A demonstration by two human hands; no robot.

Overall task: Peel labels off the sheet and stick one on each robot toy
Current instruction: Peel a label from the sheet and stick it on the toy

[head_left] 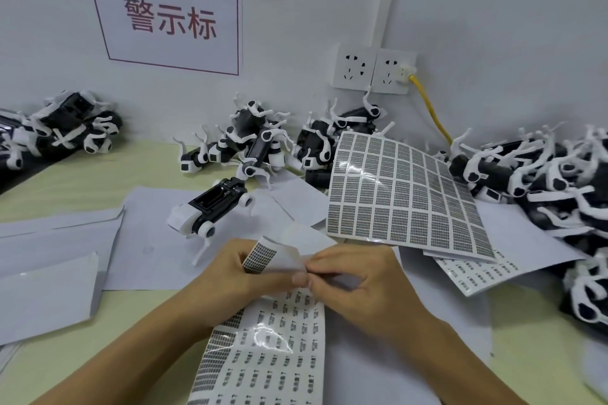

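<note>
While the left hand (230, 268) grips the label sheet (263, 355), the right hand (355, 276) seemingly pinches its edge

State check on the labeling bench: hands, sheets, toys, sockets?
left hand: pinching a curled label strip
right hand: pinching the strip's white backing
label sheet under the hands: flat, partly used
full label sheet: propped up against the toys, bowed
nearest robot toy: lying on its back
toy pile at right: jumbled
wall sockets: yellow cable in the right one
</note>
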